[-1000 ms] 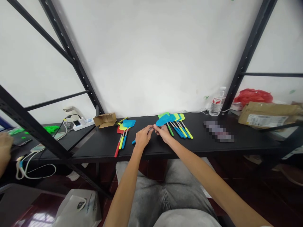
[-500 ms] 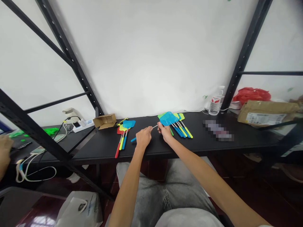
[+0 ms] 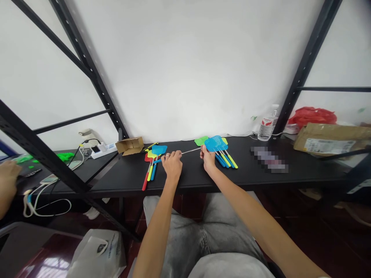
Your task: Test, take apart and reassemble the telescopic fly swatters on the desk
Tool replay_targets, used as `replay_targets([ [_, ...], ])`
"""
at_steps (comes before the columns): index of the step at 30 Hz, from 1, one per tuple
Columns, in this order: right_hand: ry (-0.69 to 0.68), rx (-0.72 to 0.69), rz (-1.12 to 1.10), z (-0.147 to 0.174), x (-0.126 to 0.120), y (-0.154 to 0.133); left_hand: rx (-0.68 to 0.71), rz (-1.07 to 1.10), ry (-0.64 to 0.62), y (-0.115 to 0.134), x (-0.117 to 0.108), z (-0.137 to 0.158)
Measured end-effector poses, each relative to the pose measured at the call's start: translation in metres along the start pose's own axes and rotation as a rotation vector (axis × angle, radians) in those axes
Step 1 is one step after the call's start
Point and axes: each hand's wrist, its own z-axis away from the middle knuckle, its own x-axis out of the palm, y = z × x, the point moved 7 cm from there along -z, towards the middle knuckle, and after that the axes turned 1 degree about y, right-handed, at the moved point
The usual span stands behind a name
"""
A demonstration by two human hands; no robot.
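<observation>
Blue fly swatter (image 3: 216, 143) is over the counter (image 3: 191, 175), left hand (image 3: 173, 164) wrapped around its handle (image 3: 157, 161), right hand (image 3: 208, 158) pinching the rod (image 3: 191, 151) beside the head, I think, fingers are kinda tiny.

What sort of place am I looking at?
Probably a small workshop or similar work area: differently coloured swatters in groups on a black table, black rack frames, and a labelled cardboard box.

I see a bright wall (image 3: 185, 77) | floor (image 3: 189, 208) dim below the tabletop (image 3: 191, 179) | glare, lower left — sharp | edges stretched — patch (image 3: 269, 159) at right pixelated
</observation>
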Motion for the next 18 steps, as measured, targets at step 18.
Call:
replay_targets([
  [18, -0.567, -0.041, 0.383, 0.019, 0.032, 0.01, 0.207, 0.19, -0.176, 0.014, 0.013, 0.005],
])
